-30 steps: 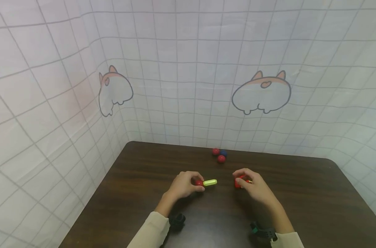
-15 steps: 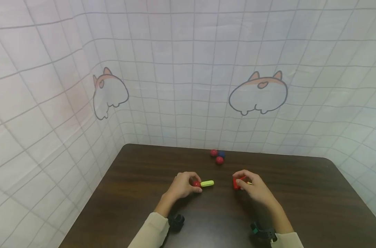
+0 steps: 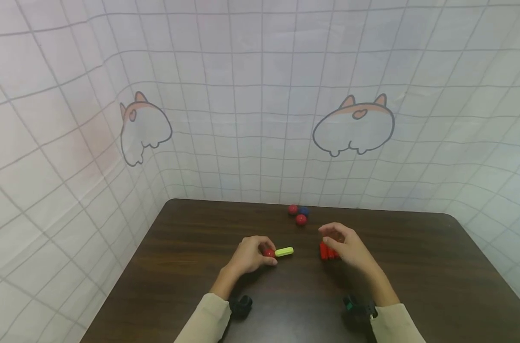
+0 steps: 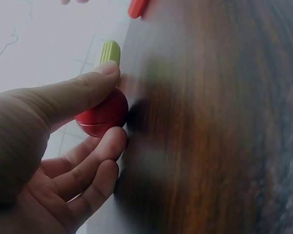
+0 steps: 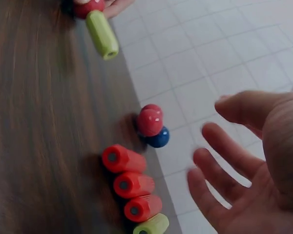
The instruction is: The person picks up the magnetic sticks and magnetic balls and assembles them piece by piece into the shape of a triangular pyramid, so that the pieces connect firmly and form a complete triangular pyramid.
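The left hand is pinching a glossy, round red ball with a fine groove running round it. Its thumb is pressing on one side and its fingertips are curling against the other, so the gap between them is only as wide as the ball. A slim, faceted yellow-green stick is pointing out from that ball, past the left fingers and towards the right hand; its smooth free end is showing a small hole.

The right fingers are hanging bent and spread, well apart from the thumb, and are holding nothing. Just below them in the head view, three bright red faceted blocks are lying side by side in a row, each showing a dark round hole in one end. One yellow-green faceted block is lying at the end of the row; the right hand is hiding it in the head view.

Beyond both hands' fingers, two shiny red balls and one shiny dark blue ball are sitting in a tight cluster. Everything is lying on a dark brown, wood-grained bench. Behind it, a white, grid-lined cloth is hanging in soft ripples, with two outlined cartoon animals showing on it. Two cream sleeves are covering the forearms.
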{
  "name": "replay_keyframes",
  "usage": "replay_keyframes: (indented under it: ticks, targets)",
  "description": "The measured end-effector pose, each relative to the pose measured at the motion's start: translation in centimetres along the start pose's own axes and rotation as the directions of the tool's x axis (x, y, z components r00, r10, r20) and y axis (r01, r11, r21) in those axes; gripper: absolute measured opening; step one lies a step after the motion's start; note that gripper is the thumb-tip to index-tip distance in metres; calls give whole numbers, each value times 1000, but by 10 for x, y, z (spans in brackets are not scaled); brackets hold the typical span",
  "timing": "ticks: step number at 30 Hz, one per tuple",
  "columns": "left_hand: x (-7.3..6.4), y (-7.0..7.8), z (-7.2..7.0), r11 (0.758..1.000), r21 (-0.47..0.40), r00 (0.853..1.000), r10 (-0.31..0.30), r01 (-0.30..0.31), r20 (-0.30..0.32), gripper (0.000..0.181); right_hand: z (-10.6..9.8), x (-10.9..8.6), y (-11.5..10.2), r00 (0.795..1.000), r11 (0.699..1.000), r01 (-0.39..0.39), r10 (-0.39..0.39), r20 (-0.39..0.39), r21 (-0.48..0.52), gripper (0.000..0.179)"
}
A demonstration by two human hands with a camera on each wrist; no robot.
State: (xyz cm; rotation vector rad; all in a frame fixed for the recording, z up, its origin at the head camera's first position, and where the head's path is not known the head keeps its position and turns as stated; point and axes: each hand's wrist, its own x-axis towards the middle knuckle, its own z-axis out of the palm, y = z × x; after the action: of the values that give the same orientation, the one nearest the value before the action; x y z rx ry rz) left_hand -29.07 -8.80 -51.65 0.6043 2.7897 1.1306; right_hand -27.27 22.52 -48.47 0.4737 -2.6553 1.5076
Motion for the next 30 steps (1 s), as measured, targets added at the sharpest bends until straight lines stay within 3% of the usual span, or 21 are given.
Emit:
replay_keyframes:
  ticks: [5, 15, 20, 30]
  targets:
    - [0, -4, -3, 1000, -25, 1000, 6, -6, -1, 28, -3, 28, 4, 999, 997, 45, -43, 22, -69, 32]
    - [0, -8, -3, 998, -67, 1000, 9, -8, 14, 28, -1, 69, 13, 974, 985, 114, -84, 212, -130, 47]
    - [0, -7, -1, 996, -84, 1000, 16, -14, 16, 28, 5, 79, 14, 964, 986, 90, -51, 263, -137, 50]
    - [0, -5, 0, 997, -69, 1000, 23, -22, 18, 29, 13, 92, 16, 958, 987, 31, 15, 287, -157, 55]
